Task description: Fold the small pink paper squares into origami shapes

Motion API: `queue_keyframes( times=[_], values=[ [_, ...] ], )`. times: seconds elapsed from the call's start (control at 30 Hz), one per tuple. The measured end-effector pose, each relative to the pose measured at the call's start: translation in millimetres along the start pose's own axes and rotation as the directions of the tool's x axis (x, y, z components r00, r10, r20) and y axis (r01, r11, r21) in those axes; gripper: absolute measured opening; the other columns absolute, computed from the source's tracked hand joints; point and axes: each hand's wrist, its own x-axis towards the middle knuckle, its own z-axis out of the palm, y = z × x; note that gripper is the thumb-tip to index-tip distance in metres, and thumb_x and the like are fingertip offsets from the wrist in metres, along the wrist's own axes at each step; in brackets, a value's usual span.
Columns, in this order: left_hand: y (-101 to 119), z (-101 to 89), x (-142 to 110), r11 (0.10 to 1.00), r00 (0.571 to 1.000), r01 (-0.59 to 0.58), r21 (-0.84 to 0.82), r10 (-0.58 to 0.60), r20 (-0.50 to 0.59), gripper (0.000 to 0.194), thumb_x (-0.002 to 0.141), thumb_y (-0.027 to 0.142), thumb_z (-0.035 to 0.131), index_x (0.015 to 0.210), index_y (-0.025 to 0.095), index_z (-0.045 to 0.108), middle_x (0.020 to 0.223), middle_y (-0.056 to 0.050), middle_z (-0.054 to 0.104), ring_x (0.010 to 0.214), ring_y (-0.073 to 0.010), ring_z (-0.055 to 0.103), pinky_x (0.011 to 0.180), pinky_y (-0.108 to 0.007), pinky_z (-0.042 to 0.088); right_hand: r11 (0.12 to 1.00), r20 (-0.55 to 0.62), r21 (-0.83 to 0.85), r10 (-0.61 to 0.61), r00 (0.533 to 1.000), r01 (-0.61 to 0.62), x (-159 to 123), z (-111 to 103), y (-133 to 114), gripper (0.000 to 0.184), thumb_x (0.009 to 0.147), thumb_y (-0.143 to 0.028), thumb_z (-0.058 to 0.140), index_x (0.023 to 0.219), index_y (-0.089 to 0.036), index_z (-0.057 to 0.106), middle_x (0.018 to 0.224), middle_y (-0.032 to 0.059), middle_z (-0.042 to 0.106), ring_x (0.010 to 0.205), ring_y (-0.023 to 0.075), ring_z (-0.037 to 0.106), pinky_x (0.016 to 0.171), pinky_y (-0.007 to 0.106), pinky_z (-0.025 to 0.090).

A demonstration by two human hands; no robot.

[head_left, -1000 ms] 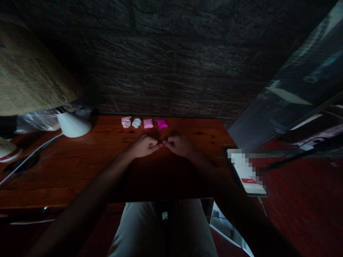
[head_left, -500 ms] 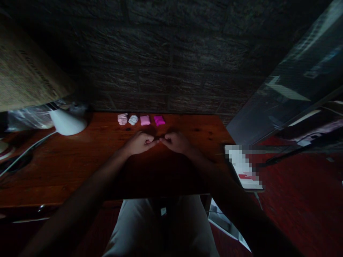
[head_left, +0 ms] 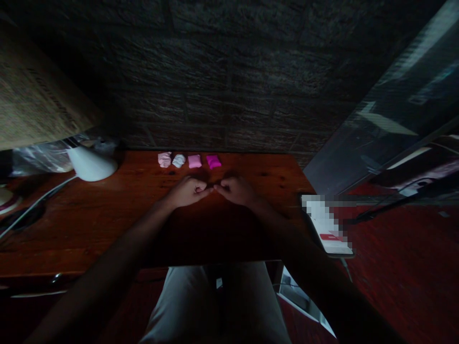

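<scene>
My left hand (head_left: 191,190) rests on the wooden table with its fingers curled in, closed, and I see nothing in it. Facing it, my right hand (head_left: 235,190) is curled closed in the same way, also with nothing visible in it. Their fingertips meet or nearly meet in the middle. Just beyond the hands, four separate small pieces form a row: a crumpled pale pink lump (head_left: 164,159), a crumpled white lump (head_left: 179,160), a flat pink square piece (head_left: 194,161) and a magenta piece (head_left: 213,161). Neither hand touches them.
A lamp with a white base (head_left: 92,163) and a large woven shade (head_left: 39,91) stands at the left, its cable crossing the table (head_left: 89,215). Clear plastic (head_left: 41,160) lies behind it. A dark stone wall borders the back. A phone-like device (head_left: 326,224) is beyond the right edge.
</scene>
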Motion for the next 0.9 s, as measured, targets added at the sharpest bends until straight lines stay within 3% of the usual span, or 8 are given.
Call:
queue_keyframes(
  times=[0.37,0.5,0.6,0.77,0.9],
  values=[
    [2.3,-0.7,0.8,0.999,0.999,0.045,0.027,-0.045,0.026,0.048,0.093,0.038,0.054,0.055,0.021,0.030,0.053,0.006,0.028,0.052,-0.0103,0.028,0.055,-0.030,0.021,1.000,0.013,0.002,0.013,1.000,-0.013,-0.1,-1.5,-0.1,0.036,0.099,-0.037,0.060,0.069,-0.019,0.070,0.068,0.0011,0.066,0.061,0.0124,0.051,0.061,0.028,0.028],
    [-0.4,-3.8,1.5,0.985,0.987,0.141,0.098,-0.133,-0.086,0.044,0.090,0.035,0.056,0.055,0.021,0.034,0.051,0.005,0.034,0.051,-0.0111,0.034,0.054,-0.029,0.021,1.000,0.011,0.015,0.008,1.000,-0.008,-0.6,-2.5,-1.3,0.039,0.099,-0.035,0.058,0.066,-0.019,0.067,0.065,0.0006,0.064,0.058,0.0122,0.049,0.059,0.028,0.027],
    [-4.0,-8.5,1.2,0.953,0.946,0.271,0.138,-0.237,-0.222,0.038,0.090,0.037,0.058,0.058,0.022,0.042,0.053,0.003,0.046,0.052,-0.0135,0.042,0.054,-0.028,0.025,1.000,0.023,0.006,0.001,1.000,-0.002,-0.3,-2.4,-1.2,0.040,0.099,-0.035,0.058,0.063,-0.019,0.065,0.064,0.0007,0.062,0.057,0.0127,0.047,0.059,0.029,0.027],
    [-9.4,-19.6,-0.9,0.855,0.830,0.499,0.140,-0.426,-0.360,0.024,0.092,0.038,0.057,0.073,0.023,0.057,0.067,-0.003,0.063,0.063,-0.0198,0.058,0.061,-0.030,0.038,1.000,0.012,-0.017,0.017,1.000,-0.016,0.3,-0.9,0.5,0.043,0.099,-0.039,0.058,0.061,-0.020,0.061,0.064,0.0012,0.061,0.058,0.0133,0.048,0.059,0.029,0.028],
    [-20.8,-31.4,-4.3,0.824,0.764,0.539,0.176,-0.390,-0.515,0.017,0.092,0.032,0.055,0.095,0.020,0.066,0.103,-0.014,0.072,0.102,-0.0307,0.065,0.090,-0.040,0.048,1.000,0.027,-0.009,0.018,0.999,-0.017,-0.1,-1.1,0.4,0.042,0.099,-0.039,0.057,0.061,-0.020,0.060,0.064,0.0011,0.061,0.057,0.0134,0.048,0.059,0.029,0.028]
  ],
)
